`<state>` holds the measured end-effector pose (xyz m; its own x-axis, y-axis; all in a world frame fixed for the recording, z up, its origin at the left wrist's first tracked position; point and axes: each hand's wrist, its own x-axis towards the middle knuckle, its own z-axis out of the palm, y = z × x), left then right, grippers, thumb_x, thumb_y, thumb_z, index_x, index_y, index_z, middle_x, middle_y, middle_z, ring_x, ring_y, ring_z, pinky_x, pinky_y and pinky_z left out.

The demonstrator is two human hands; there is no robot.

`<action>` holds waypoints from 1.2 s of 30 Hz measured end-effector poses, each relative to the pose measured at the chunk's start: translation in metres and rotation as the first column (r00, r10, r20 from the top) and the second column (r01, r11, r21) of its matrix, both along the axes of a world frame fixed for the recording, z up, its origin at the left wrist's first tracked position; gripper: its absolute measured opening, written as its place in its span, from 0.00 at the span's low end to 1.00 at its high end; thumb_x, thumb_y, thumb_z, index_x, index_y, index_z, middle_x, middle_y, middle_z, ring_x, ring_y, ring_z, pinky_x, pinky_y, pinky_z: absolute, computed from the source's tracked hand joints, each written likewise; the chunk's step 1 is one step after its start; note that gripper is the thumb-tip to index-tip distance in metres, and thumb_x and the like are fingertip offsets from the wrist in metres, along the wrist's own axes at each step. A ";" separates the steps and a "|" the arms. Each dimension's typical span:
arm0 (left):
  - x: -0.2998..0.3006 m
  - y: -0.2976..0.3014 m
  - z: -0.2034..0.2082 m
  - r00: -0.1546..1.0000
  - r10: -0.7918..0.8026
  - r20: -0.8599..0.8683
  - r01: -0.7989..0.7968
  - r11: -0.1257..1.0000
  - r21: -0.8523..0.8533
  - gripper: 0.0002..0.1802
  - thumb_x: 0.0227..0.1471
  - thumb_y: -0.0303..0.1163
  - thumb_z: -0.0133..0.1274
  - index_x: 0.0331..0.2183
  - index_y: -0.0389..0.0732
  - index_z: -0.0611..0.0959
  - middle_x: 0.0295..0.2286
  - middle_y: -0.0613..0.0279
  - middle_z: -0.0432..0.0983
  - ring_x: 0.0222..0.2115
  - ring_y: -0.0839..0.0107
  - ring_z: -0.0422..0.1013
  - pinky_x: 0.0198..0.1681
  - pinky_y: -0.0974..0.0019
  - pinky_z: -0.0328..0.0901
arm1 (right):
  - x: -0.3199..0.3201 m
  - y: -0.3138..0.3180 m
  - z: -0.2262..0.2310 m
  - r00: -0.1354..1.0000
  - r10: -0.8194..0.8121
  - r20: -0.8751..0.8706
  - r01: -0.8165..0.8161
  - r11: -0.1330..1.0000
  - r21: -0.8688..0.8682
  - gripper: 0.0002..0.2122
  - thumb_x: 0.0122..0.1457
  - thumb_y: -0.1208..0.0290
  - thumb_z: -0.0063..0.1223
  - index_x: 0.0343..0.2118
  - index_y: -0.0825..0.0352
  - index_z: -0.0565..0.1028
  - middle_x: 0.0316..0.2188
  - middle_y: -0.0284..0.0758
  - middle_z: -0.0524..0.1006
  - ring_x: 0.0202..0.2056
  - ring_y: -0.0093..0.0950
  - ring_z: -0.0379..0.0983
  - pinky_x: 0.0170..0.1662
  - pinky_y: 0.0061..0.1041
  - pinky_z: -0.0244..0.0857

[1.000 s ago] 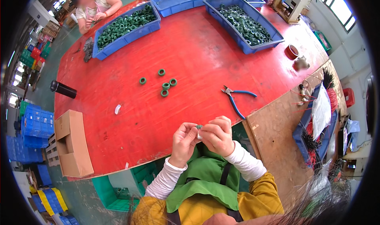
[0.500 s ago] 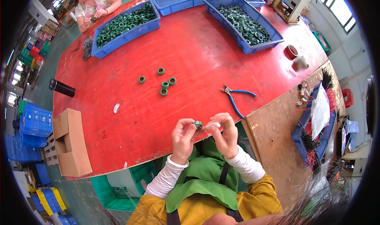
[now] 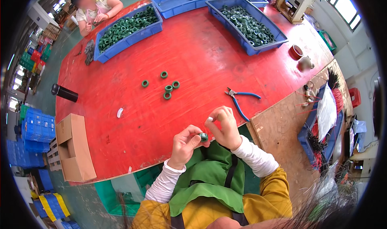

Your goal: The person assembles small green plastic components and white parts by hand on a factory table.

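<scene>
1 glossy, dark green ring (image 3: 204,137) in left hand's (image 3: 186,145) pinch, 1 white piece (image 3: 210,119) in right hand's (image 3: 225,128) pinch.

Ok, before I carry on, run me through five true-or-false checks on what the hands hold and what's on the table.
1. The left hand holds a green ring. True.
2. The right hand holds the cutters. False: the right hand holds a small white piece; the blue-handled cutters lie on the red table.
3. Five loose green rings lie on the table, outside the trays. True.
4. The cardboard box is to the right of the cutters. False: the open cardboard box is to their left, at the table's left edge.
5. A curved white strip lies between the box and the loose rings. True.
</scene>
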<state>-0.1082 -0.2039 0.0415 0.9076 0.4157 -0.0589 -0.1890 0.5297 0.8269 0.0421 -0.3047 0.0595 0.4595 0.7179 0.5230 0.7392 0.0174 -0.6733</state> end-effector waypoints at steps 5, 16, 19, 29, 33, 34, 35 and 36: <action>0.000 0.000 0.001 0.999 -0.044 -0.006 0.043 0.992 -0.117 0.09 0.56 0.29 0.50 0.38 0.34 0.74 0.33 0.59 0.74 0.33 0.67 0.75 0.37 0.63 0.74 | -0.004 0.002 -0.001 0.968 0.024 0.251 -0.046 0.996 0.081 0.11 0.42 0.75 0.61 0.30 0.60 0.72 0.26 0.27 0.74 0.35 0.30 0.68 0.43 0.32 0.58; 0.002 -0.005 -0.007 0.999 0.005 0.052 0.006 0.976 -0.216 0.08 0.57 0.29 0.50 0.39 0.39 0.74 0.34 0.59 0.74 0.34 0.65 0.76 0.38 0.60 0.74 | -0.018 -0.019 -0.027 0.572 0.174 -0.802 -0.194 0.978 0.074 0.08 0.55 0.75 0.54 0.36 0.70 0.73 0.31 0.33 0.73 0.33 0.25 0.70 0.38 0.23 0.64; 0.004 -0.006 -0.008 0.998 0.019 0.065 -0.003 0.971 -0.237 0.08 0.57 0.30 0.50 0.39 0.39 0.74 0.35 0.59 0.74 0.35 0.66 0.75 0.40 0.60 0.74 | -0.013 -0.019 -0.024 0.719 0.261 -0.644 -0.270 0.959 0.088 0.09 0.57 0.73 0.52 0.38 0.71 0.72 0.35 0.34 0.71 0.36 0.26 0.69 0.41 0.26 0.63; 0.004 0.000 0.000 0.996 -0.025 -0.088 0.012 0.990 -0.140 0.10 0.58 0.28 0.47 0.42 0.35 0.73 0.36 0.58 0.75 0.37 0.69 0.74 0.44 0.58 0.73 | -0.015 -0.020 -0.017 0.913 0.191 -0.362 -0.223 0.974 -0.049 0.07 0.54 0.76 0.52 0.35 0.70 0.71 0.35 0.39 0.72 0.37 0.36 0.68 0.42 0.30 0.63; 0.005 0.000 -0.004 0.998 0.026 -0.059 -0.035 0.988 -0.152 0.10 0.58 0.28 0.48 0.42 0.35 0.73 0.36 0.57 0.75 0.36 0.69 0.75 0.43 0.60 0.73 | -0.011 -0.016 0.000 0.977 0.143 -0.160 -0.128 0.987 0.101 0.11 0.46 0.77 0.59 0.34 0.68 0.73 0.36 0.38 0.73 0.37 0.37 0.69 0.40 0.33 0.64; 0.004 -0.001 -0.007 0.996 0.029 -0.079 -0.041 0.987 -0.157 0.10 0.58 0.28 0.48 0.41 0.35 0.73 0.36 0.57 0.75 0.36 0.69 0.75 0.42 0.62 0.73 | -0.011 -0.016 0.001 0.977 0.143 -0.160 -0.129 0.987 0.100 0.11 0.46 0.77 0.59 0.34 0.68 0.73 0.36 0.38 0.73 0.37 0.37 0.69 0.40 0.33 0.64; 0.003 -0.002 -0.009 0.994 0.032 -0.100 -0.048 0.986 -0.162 0.10 0.57 0.27 0.48 0.41 0.35 0.73 0.36 0.57 0.75 0.35 0.69 0.75 0.42 0.64 0.73 | -0.010 -0.016 0.002 0.991 0.137 0.006 -0.137 0.988 0.076 0.12 0.44 0.76 0.60 0.34 0.67 0.73 0.36 0.36 0.73 0.37 0.36 0.69 0.40 0.33 0.64; 0.003 -0.003 -0.009 0.994 0.033 -0.100 -0.049 0.985 -0.163 0.10 0.57 0.27 0.48 0.41 0.35 0.73 0.36 0.57 0.75 0.35 0.69 0.75 0.42 0.64 0.73 | -0.009 -0.016 0.002 0.976 0.132 0.172 -0.142 0.989 0.050 0.14 0.42 0.75 0.62 0.34 0.65 0.73 0.37 0.35 0.73 0.37 0.35 0.69 0.40 0.33 0.64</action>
<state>-0.1050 -0.2065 0.0328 0.8765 0.4300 -0.2166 -0.1371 0.6541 0.7439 0.0327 -0.3207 0.0613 0.2614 0.7318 0.6294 0.8290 0.1639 -0.5348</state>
